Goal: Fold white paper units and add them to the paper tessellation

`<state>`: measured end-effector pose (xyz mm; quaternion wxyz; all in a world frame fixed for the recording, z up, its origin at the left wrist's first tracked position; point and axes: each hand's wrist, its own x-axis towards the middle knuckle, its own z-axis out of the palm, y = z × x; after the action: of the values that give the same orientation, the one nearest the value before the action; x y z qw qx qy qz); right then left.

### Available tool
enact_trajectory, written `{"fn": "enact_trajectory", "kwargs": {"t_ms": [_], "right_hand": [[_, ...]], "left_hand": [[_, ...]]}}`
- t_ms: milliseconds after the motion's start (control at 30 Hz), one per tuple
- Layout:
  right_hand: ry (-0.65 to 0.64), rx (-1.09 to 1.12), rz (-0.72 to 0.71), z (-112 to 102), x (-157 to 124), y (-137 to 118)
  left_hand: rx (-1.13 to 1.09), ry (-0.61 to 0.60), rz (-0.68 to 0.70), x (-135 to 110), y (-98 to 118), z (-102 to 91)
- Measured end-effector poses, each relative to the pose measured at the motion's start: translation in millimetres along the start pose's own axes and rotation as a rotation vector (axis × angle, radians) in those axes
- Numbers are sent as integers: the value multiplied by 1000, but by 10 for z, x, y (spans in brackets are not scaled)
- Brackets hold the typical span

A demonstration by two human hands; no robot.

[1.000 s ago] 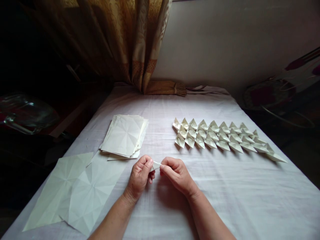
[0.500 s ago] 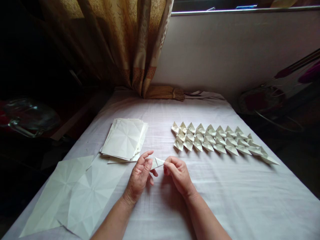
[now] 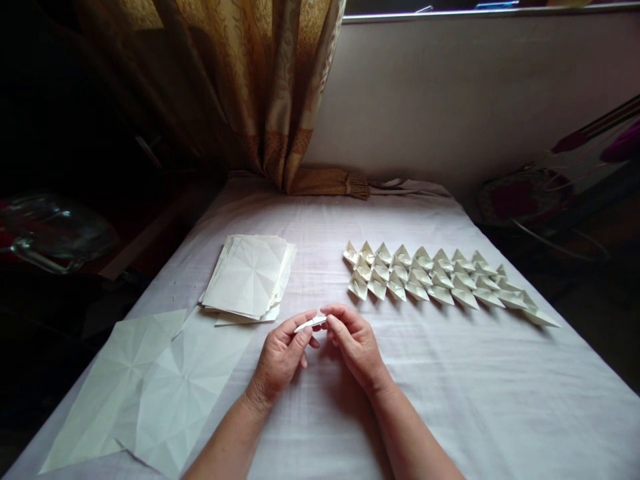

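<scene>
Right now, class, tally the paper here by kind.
Large loose creased white sheets: 2
Stack of creased white sheets: 1
Cluster of small folded white triangles: 1
Small folded white piece between left hand and right hand: 1
Total: 5

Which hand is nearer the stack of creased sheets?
Left. The left hand sits below the stack of creased sheets, near its corner; the right hand lies farther right, across the small folded paper both pinch.

Fingers (image 3: 299, 335) hide most of the small folded paper (image 3: 311, 324).
</scene>
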<state>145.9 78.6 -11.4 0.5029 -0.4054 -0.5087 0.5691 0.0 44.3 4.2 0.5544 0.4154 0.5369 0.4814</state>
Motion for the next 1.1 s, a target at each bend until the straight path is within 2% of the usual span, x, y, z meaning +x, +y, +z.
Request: {"fn": "enact_trajectory", "kwargs": {"t_ms": [300,400,567,833,1100], "right_hand": [[73,-86,-16,-43,16,19],[44,-99,-19,-46,9,3],[-64,-136,-32,-31,-26,-2],[-57,-185,-47,-33,-40,4],[-152,-338,-98,-44,-38,-68]], "left_hand": [[93,-4,60,9,-66,46],[143,31,99,13,-91,61],[101,50,63,18,-67,83],[58,4,43,16,-60,65],[69,-107,-23,14,-14,-2]]}}
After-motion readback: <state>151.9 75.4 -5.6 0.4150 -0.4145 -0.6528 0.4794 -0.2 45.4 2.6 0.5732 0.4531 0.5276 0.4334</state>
